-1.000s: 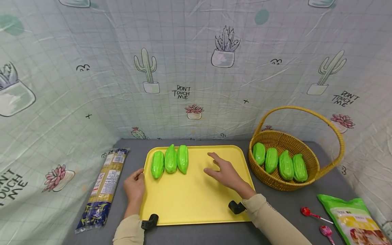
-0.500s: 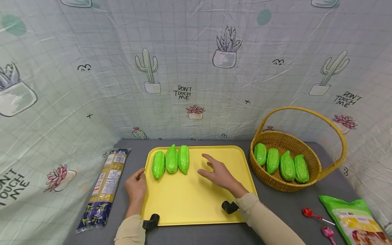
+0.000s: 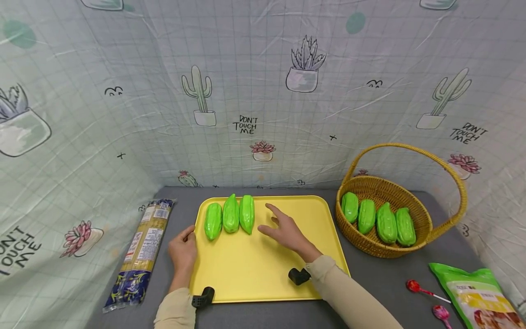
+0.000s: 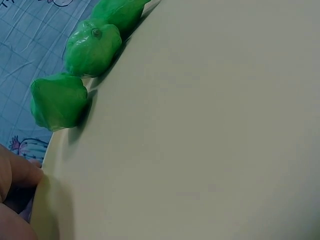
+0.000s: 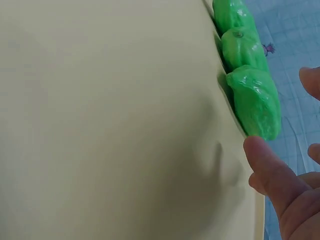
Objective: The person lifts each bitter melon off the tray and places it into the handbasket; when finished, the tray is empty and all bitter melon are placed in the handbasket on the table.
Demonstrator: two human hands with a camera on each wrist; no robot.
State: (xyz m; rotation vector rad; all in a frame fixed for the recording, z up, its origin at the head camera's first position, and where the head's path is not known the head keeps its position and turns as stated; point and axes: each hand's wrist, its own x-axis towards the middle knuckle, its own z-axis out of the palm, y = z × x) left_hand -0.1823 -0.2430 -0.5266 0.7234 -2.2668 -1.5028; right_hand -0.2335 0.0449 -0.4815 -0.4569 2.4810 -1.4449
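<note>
Three glossy green, ridged, elongated vegetables (image 3: pixel 231 214) lie side by side at the far left of a yellow tray (image 3: pixel 250 274). My left hand (image 3: pixel 183 249) holds the tray's left rim, its curled fingertips right at the edge; the left wrist view shows a finger (image 4: pixel 27 170) against that rim. Over the tray, just right of the vegetables, is my right hand (image 3: pixel 283 232), with thumb and fingers spread and nothing between them. In the right wrist view its thumb (image 5: pixel 270 170) overlaps the lower end of the nearest vegetable (image 5: pixel 257 102).
A wicker basket (image 3: pixel 349 235) with a tall handle stands right of the tray and holds several more green vegetables (image 3: pixel 386 223). Left lies a long pack of noodles (image 3: pixel 141 251). Two lollipops (image 3: pixel 413 286) and a green bag (image 3: pixel 472 288) are at front right. Patterned cloth (image 3: pixel 263 100) hangs behind.
My right hand has moved left over the tray, closer to the row of vegetables. The left hand stays at the tray's rim, and the vegetables have not moved.
</note>
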